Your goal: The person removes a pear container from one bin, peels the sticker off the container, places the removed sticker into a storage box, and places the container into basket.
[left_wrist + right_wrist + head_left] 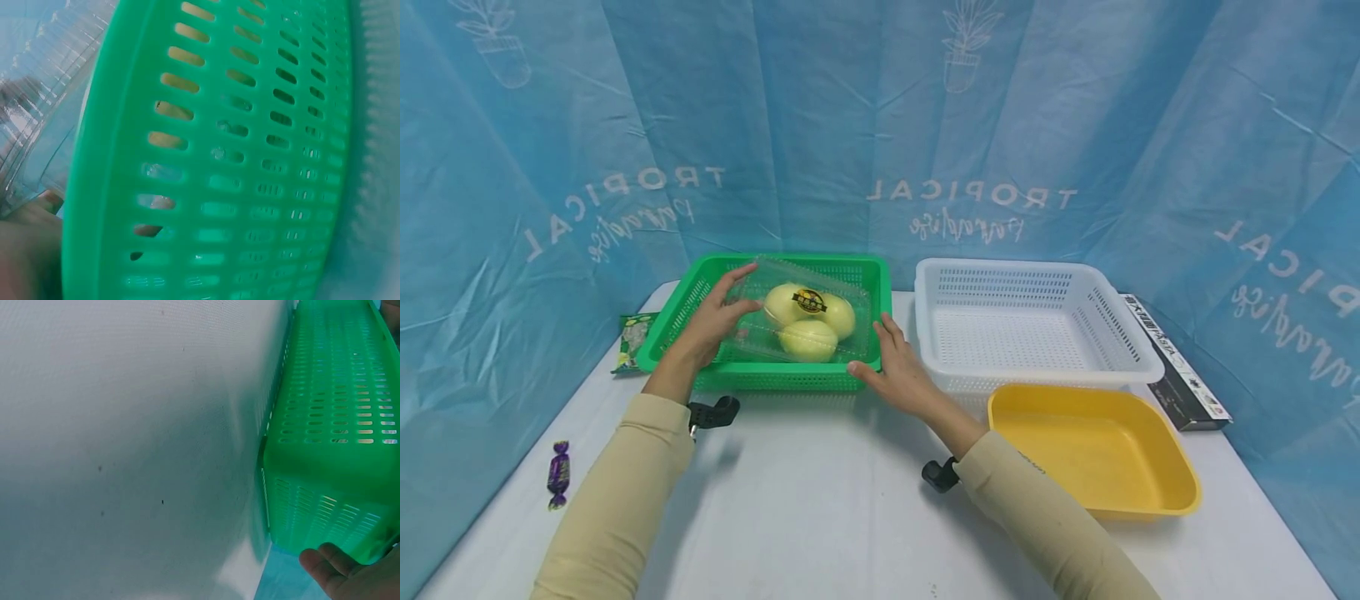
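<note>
A clear plastic box (751, 329) with three round, pale yellow-green fruits (808, 340) and a black-and-gold label (809, 301) sits tilted in the green basket (775, 379). At the box's left end is my left hand (711, 325), fingers and thumb spread about its edge. The left wrist view has that hand (28, 244) by the clear plastic, beyond the basket's rim. My right hand (898, 371) is at the basket's front right corner, fingers extended and thumb apart. In the right wrist view its fingers (320, 569) lie straight beside the basket's outer wall.
Right of the green basket stands a white basket (1037, 375), with a yellow tub (1093, 450) before it. A dark pasta box (1187, 392) lies at the right. At the left are a green packet (631, 342) and a purple-wrapped candy (558, 475). A blue curtain (835, 125) hangs behind.
</note>
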The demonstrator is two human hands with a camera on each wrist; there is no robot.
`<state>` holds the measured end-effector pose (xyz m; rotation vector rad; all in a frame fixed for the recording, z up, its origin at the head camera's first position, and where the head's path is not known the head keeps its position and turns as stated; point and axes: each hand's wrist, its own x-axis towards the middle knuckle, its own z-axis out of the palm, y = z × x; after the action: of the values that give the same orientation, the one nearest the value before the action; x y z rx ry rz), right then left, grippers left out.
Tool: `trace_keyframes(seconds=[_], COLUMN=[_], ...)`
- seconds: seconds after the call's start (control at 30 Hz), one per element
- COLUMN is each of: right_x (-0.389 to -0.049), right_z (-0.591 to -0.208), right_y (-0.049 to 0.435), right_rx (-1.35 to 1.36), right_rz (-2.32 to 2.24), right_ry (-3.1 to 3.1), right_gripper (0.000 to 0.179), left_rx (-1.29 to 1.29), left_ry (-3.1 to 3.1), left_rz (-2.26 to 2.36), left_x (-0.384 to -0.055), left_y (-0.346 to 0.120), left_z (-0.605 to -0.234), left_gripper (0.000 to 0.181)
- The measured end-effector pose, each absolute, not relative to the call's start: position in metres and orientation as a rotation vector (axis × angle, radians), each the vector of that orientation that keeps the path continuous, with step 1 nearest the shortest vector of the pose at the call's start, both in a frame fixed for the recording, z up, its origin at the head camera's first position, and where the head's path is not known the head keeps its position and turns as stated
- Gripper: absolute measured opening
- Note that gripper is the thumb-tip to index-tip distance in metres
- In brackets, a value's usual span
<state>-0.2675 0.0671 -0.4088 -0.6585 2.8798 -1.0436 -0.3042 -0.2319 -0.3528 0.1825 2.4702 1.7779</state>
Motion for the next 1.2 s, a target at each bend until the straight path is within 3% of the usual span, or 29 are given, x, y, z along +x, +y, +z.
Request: trace_keyframes(seconds=[1.2], right_x=[-0.269], right_z=[-0.41], right_y=[0.067], right_rx=[-0.657], right_rz=[-1.04], right_ry=[2.879], right_gripper=[0.087], left_rx=[-0.129], left_ry=[2.529], left_rz=[2.069], left_x=[-0.278], left_y=[-0.244], left_z=[-0.315], left_gripper=[0.058])
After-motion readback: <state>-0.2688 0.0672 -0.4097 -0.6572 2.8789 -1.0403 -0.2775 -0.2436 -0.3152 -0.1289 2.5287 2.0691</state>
